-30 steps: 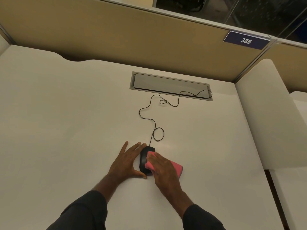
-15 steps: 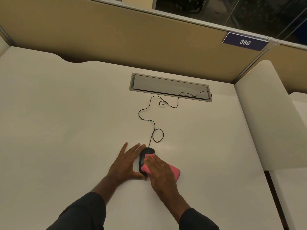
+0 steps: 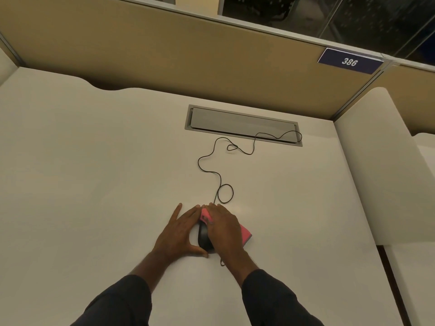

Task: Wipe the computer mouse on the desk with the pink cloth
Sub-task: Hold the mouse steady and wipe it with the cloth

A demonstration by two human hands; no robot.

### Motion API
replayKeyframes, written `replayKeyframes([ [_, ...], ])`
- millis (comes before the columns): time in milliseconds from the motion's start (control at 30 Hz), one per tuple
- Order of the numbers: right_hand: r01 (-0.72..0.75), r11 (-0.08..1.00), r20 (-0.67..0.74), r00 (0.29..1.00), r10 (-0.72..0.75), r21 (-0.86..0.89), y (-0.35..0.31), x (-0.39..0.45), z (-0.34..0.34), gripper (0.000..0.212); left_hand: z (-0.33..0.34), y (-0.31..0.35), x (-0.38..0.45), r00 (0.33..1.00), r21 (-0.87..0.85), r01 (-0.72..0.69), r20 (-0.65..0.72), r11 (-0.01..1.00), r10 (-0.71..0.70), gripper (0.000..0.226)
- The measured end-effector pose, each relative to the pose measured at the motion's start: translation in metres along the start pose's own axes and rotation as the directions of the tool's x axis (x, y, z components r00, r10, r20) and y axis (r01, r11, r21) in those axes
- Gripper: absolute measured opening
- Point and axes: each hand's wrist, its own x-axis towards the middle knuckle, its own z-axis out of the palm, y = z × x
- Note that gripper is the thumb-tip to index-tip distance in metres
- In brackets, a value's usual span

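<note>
Centrally, small black plastic computer mouse (image 3: 203,236) sat low on white desk (image 3: 94,184); likely light, slippery, needing bracing. Left hand (image 3: 179,232) at 9 o'clock, fingers straight, steadied it. Right hand (image 3: 225,228) pressed soft pink cloth (image 3: 245,233) flat on top.

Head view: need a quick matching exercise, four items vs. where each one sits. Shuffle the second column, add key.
Items:
1. pink cloth
2. mouse
3. cable
4. number plate

Places:
A. on the partition, upper right
B. under the right hand
C. between the two hands
D. looping across the desk to the grey slot

Pairs: 1-B, 2-C, 3-D, 4-A
</note>
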Motion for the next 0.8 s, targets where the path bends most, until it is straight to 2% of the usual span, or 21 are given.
replayKeyframes([
  [100,-0.056,0.993,0.026,0.998,0.054,0.102,0.000,-0.009,0.001,0.046,-0.002,0.001,-0.001,1.000,0.000,-0.014,-0.004,1.000,0.014,0.125],
  [233,-0.059,0.992,0.056,0.997,0.053,0.111,0.001,-0.024,0.001,0.060,-0.002,0.002,-0.001,1.000,0.016,-0.008,0.020,1.000,0.008,0.127],
  [400,-0.043,0.986,0.091,0.995,0.028,0.163,0.001,-0.044,-0.005,0.060,0.000,0.001,0.000,0.998,0.037,0.025,0.058,0.999,-0.027,0.132],
  [667,0.004,0.987,0.206,0.978,-0.037,0.158,0.002,-0.073,-0.004,0.070,0.000,0.001,0.000,0.999,0.031,0.016,0.047,0.999,-0.018,0.130],
  [800,0.014,0.996,0.134,0.991,-0.025,0.085,-0.003,-0.082,-0.008,0.077,0.000,0.003,-0.001,0.999,0.015,0.014,0.032,1.000,-0.014,0.126],
])
